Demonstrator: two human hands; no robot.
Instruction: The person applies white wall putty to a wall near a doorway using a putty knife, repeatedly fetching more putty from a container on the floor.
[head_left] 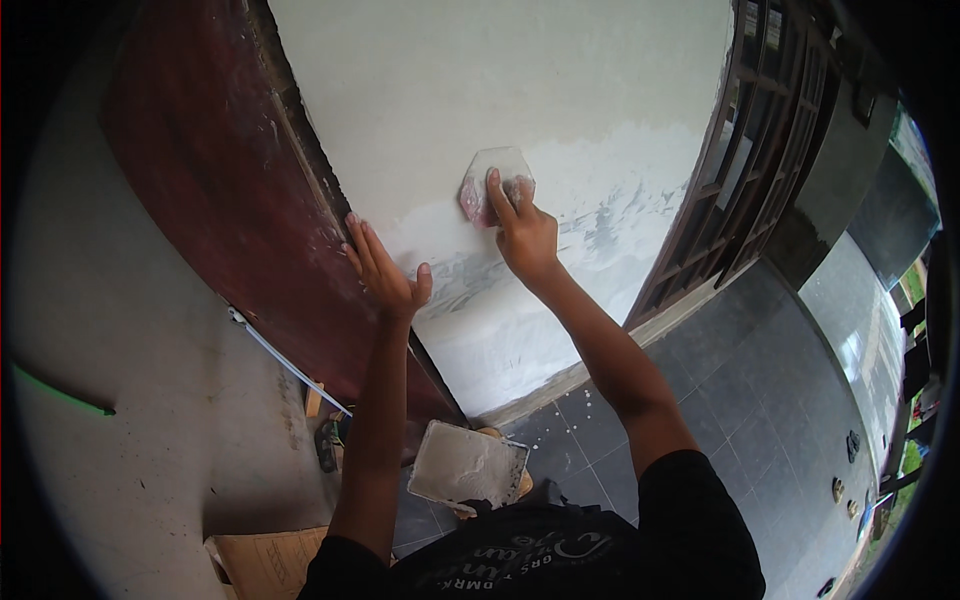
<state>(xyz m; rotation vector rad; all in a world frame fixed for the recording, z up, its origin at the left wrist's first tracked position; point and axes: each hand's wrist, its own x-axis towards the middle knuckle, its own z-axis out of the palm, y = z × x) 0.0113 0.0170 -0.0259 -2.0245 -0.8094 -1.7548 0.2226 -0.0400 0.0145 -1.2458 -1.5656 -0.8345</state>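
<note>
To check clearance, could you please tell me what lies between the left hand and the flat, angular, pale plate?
In the head view, only patchy white wall shows between the left hand and plate.

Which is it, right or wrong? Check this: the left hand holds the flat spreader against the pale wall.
Wrong hand: the head view shows it is the right hand holding the flat spreader against the pale wall.

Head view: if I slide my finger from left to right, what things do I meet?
Green cord, dark red panel, your left hand, the flat pale scraper held in your right hand, brown barred window.
</note>
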